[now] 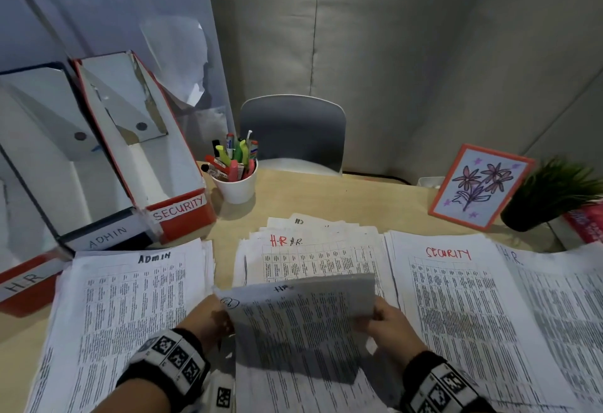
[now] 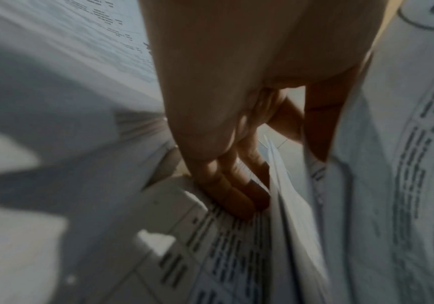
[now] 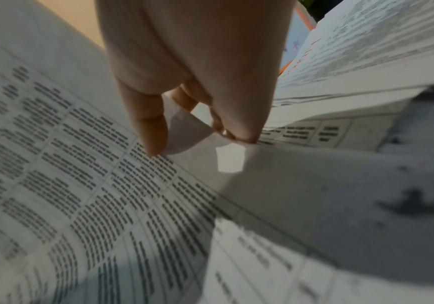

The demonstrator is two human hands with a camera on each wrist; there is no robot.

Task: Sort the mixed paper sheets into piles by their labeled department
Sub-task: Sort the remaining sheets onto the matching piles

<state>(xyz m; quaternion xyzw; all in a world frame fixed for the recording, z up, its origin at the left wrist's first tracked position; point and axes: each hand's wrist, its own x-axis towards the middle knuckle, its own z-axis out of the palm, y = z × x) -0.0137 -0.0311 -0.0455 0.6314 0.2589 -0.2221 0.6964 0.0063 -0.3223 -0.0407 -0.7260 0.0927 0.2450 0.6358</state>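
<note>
Both my hands hold one printed sheet (image 1: 300, 311) lifted off the middle pile; a black "HR" mark shows near its top edge. My left hand (image 1: 222, 318) grips its left edge, and the left wrist view shows the fingers (image 2: 236, 195) under the paper. My right hand (image 1: 378, 318) pinches the right edge, where the paper corner (image 3: 184, 131) curls between thumb and fingers. The mixed pile (image 1: 313, 249) beneath shows a red "H.R" heading. An ADMIN pile (image 1: 140, 285) lies to the left, a SECURITY pile (image 1: 456, 285) to the right, and an H.R. pile (image 1: 561, 301) at the far right.
Three open file boxes stand at the left, labelled SECURITY (image 1: 177, 208), ADMIN (image 1: 107, 238) and HR (image 1: 23, 283). A white cup of pens (image 1: 235, 180) sits behind the piles. A framed flower drawing (image 1: 479, 185) and a potted plant (image 1: 548, 197) stand back right. A chair (image 1: 293, 131) faces the table.
</note>
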